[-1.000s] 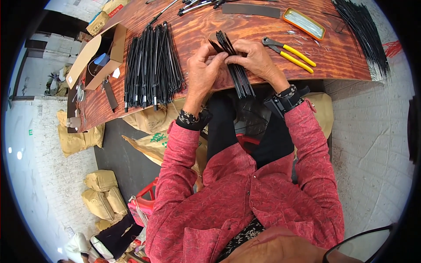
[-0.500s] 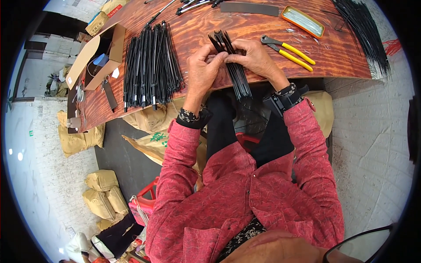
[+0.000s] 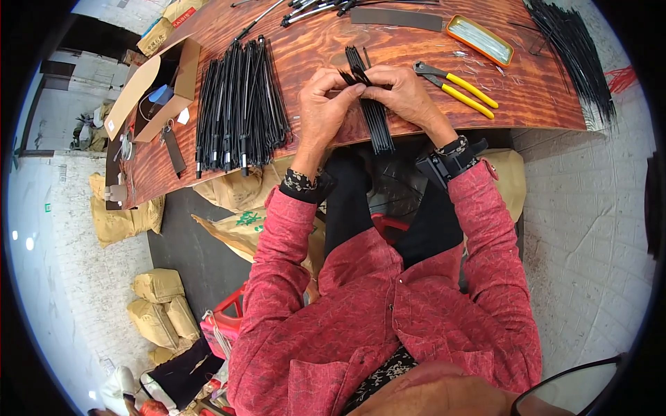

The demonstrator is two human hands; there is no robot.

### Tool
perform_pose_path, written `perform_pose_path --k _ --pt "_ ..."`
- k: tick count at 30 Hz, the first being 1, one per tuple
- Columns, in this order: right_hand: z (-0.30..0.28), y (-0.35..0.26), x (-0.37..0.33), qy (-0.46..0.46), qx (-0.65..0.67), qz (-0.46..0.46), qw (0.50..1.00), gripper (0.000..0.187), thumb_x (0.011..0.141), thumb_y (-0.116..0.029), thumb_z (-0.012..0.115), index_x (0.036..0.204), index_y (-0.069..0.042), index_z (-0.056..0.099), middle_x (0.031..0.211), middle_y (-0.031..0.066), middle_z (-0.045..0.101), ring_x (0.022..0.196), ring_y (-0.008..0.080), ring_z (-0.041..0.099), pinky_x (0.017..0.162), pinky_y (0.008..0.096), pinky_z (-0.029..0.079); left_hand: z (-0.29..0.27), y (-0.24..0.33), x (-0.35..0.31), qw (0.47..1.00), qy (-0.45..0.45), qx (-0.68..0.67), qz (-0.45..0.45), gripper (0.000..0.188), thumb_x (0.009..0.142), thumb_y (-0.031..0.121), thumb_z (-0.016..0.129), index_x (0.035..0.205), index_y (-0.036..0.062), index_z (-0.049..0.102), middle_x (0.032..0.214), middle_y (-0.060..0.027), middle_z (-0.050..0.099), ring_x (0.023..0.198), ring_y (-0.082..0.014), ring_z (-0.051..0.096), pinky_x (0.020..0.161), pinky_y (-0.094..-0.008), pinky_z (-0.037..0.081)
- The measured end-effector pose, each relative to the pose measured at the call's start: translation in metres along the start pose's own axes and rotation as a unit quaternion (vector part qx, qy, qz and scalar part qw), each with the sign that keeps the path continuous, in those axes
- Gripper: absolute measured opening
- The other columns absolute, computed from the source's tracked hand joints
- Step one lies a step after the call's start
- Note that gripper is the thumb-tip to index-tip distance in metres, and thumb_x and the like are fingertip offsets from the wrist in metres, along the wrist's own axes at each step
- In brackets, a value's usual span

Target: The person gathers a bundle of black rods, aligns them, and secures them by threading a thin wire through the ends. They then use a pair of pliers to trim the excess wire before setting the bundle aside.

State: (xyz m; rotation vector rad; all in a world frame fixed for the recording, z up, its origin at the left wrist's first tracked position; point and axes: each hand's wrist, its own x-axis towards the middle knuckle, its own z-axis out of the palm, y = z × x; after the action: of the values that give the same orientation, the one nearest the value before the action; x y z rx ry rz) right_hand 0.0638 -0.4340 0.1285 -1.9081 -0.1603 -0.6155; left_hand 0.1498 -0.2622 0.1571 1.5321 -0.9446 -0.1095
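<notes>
While pinching sticks (image 3: 377, 126) in left hand (image 3: 322, 102) and right hand (image 3: 402, 96), likely stops them spreading. Has pliers (image 3: 472, 87) in reach.

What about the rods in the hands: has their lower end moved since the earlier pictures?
Yes, the lower end of the rods has swung slightly to the left, away from the pliers lying on the table.

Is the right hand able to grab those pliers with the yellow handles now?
Probably yes: the pliers lie on the table just right of the right hand, with nothing seen between. But its fingers are busy with the thin black rods, so it would likely have to let go first.
</notes>
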Motion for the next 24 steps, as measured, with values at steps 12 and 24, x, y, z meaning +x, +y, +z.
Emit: perform_pose_path --k 12,24 --pt "-0.003 -0.009 -0.003 -0.021 -0.018 0.039 0.999 0.021 0.087 -0.019 0.076 0.098 -0.002 0.074 0.080 0.0103 0.068 0.074 0.0202 0.065 0.068 0.0344 0.050 -0.011 0.032 0.008 0.994 -0.064 -0.058 -0.070 0.022 0.089 0.000 0.074 0.111 0.0001 0.075 0.111 -0.0048 0.074 0.094 -0.0101 0.067 0.085 -0.0248 0.054" --pt "-0.002 -0.007 -0.003 -0.019 0.009 0.080 0.997 0.023 0.089 -0.021 0.075 0.103 -0.003 0.076 0.077 0.0102 0.069 0.071 0.0166 0.064 0.068 0.0325 0.051 -0.001 0.018 0.005 0.995 -0.014 -0.084 -0.051 0.014 0.089 0.002 0.075 0.102 -0.0004 0.076 0.090 -0.0011 0.073 0.081 -0.0059 0.065 0.073 -0.0225 0.053"
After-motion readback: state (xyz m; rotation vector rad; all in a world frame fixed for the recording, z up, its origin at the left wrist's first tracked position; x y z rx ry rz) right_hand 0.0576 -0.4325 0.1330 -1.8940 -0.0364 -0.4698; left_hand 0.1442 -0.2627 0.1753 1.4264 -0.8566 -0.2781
